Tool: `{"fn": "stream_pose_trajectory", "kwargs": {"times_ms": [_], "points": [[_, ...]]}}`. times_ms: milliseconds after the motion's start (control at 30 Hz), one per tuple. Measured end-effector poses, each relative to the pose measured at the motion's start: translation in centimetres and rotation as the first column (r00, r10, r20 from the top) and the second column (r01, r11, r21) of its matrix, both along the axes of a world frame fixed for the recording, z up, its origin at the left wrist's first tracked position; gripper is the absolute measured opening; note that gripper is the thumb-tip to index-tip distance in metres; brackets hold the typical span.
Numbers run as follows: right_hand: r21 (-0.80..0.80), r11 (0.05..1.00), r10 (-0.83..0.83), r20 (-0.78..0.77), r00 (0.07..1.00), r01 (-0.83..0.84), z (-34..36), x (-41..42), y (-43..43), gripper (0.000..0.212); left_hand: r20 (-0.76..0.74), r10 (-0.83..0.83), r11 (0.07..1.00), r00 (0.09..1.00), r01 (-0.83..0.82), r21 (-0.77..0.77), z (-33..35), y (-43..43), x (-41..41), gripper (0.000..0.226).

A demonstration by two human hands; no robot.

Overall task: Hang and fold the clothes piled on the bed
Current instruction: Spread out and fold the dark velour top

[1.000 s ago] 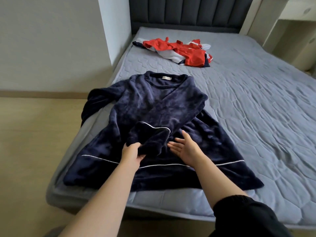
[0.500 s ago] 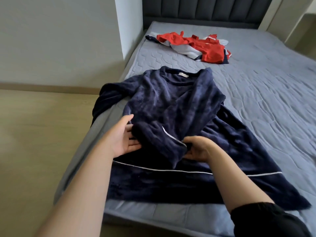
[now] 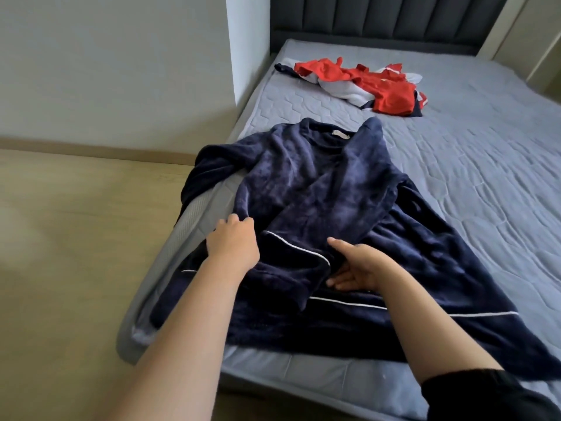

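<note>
A navy fleece top (image 3: 318, 183) with white piping lies spread on the near left corner of the bed (image 3: 470, 183). One sleeve is folded across its front, and that sleeve's piped cuff (image 3: 291, 256) lies between my hands. The other sleeve (image 3: 197, 174) hangs over the bed's left edge. My left hand (image 3: 233, 243) rests back-up on the top's left side, fingers bent down onto the fabric. To the right of the cuff, my right hand (image 3: 359, 265) lies on the cloth with fingers spread and thumb pointing left. A red and white pile of clothes (image 3: 376, 83) sits near the headboard.
A dark padded headboard (image 3: 394, 19) closes the far end of the bed. A white wall corner (image 3: 249, 47) stands at the bed's far left. Wooden floor (image 3: 76, 244) runs along the left side. Bare grey mattress stretches to the right.
My right hand has let go of the folded sleeve's cuff and now lies spread beside it. My left hand has slid further left onto the top's side. The view has shifted closer.
</note>
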State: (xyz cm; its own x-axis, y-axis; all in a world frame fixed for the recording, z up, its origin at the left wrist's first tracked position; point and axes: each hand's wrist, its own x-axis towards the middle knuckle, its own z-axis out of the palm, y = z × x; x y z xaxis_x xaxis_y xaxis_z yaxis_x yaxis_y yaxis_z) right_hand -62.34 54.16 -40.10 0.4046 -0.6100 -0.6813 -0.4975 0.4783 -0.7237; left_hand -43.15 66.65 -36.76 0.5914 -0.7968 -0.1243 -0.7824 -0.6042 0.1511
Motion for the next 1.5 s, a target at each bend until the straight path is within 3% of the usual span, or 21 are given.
{"fn": "stream_pose_trajectory", "kwargs": {"times_ms": [67,167,300,467,567,667,733,867,967,1033,1100,1133,1200,1267,1333,1433,1500], "points": [[-0.083,0.989,-0.121,0.039,0.992,0.124,-0.1,-0.4,-1.2,0.039,0.119,-0.177,0.960,0.977,0.198,-0.196,-0.8,-1.0,-1.6,0.054],[-0.118,0.938,-0.314,0.114,0.943,0.327,-1.3,-1.3,-2.2,0.024,0.044,-0.341,0.932,0.939,0.344,-0.118,-2.1,-2.4,-4.0,0.058],[-0.057,0.896,-0.422,0.209,0.882,0.441,-2.0,-1.7,-2.8,0.013,-0.014,-0.263,0.956,0.965,0.263,0.133,-3.4,-3.5,-5.8,0.061],[-0.301,0.752,-0.495,0.330,0.804,0.587,-1.0,-2.0,-4.2,0.013,-0.047,-0.207,0.976,0.977,0.210,0.065,-2.5,-6.5,-7.8,0.063],[-0.650,0.593,-0.506,0.159,0.848,0.475,-0.3,-2.8,-5.3,0.027,-0.069,-0.307,0.952,0.949,0.307,-0.011,-2.7,-9.2,-8.7,0.062],[-0.789,0.525,-0.466,0.046,0.883,0.318,-0.4,-3.5,-6.5,0.031,-0.026,-0.379,0.925,0.925,0.378,-0.041,-3.7,-12.0,-9.4,0.063],[-0.769,0.567,-0.448,0.014,0.894,0.296,-0.7,-3.5,-8.2,0.028,-0.038,-0.383,0.924,0.923,0.381,-0.038,-4.3,-13.9,-10.0,0.063],[-0.627,0.659,-0.471,0.086,0.878,0.415,0.0,-3.4,-13.1,0.027,-0.009,-0.368,0.926,0.930,0.365,-0.095,-3.9,-18.8,-10.2,0.063],[-0.270,0.728,-0.577,0.257,0.775,0.631,0.9,-2.6,-16.4,0.020,0.106,-0.362,0.912,0.926,0.375,-0.168,-4.2,-22.0,-9.0,0.062],[-0.091,0.788,-0.570,0.266,0.777,0.609,1.1,-1.8,-18.4,0.027,0.147,-0.381,0.898,0.913,0.403,-0.175,-5.9,-22.7,-8.4,0.061],[-0.154,0.818,-0.516,0.227,0.826,0.553,1.3,-1.1,-20.2,0.026,0.177,-0.376,0.896,0.910,0.406,-0.181,-8.3,-22.5,-8.2,0.061],[-0.217,0.792,-0.526,0.233,0.818,0.571,1.3,-0.8,-21.3,0.020,0.181,-0.360,0.896,0.915,0.393,-0.205,-9.3,-22.5,-8.1,0.062],[-0.356,0.715,-0.570,0.201,0.797,0.601,1.1,-1.2,-23.2,0.030,0.172,-0.328,0.889,0.929,0.365,-0.276,-10.3,-23.0,-7.9,0.064],[-0.450,0.655,-0.662,0.046,0.748,0.607,0.9,-2.1,-23.8,0.039,0.172,-0.307,0.881,0.936,0.348,-0.321,-10.5,-23.4,-7.7,0.066],[-0.591,0.667,-0.655,-0.177,0.734,0.453,-0.9,-3.4,-23.7,0.040,0.177,-0.316,0.876,0.932,0.358,-0.323,-10.5,-23.5,-7.7,0.066],[-0.582,0.562,-0.738,-0.031,0.674,0.588,-2.6,-4.0,-22.9,0.032,0.185,-0.317,0.879,0.930,0.362,-0.312,-10.7,-23.4,-7.8,0.066],[-0.607,0.372,-0.805,0.166,0.569,0.703,-2.4,-3.0,-23.4,0.027,0.179,-0.317,0.876,0.931,0.360,-0.323,-10.7,-23.5,-7.8,0.067]]}}
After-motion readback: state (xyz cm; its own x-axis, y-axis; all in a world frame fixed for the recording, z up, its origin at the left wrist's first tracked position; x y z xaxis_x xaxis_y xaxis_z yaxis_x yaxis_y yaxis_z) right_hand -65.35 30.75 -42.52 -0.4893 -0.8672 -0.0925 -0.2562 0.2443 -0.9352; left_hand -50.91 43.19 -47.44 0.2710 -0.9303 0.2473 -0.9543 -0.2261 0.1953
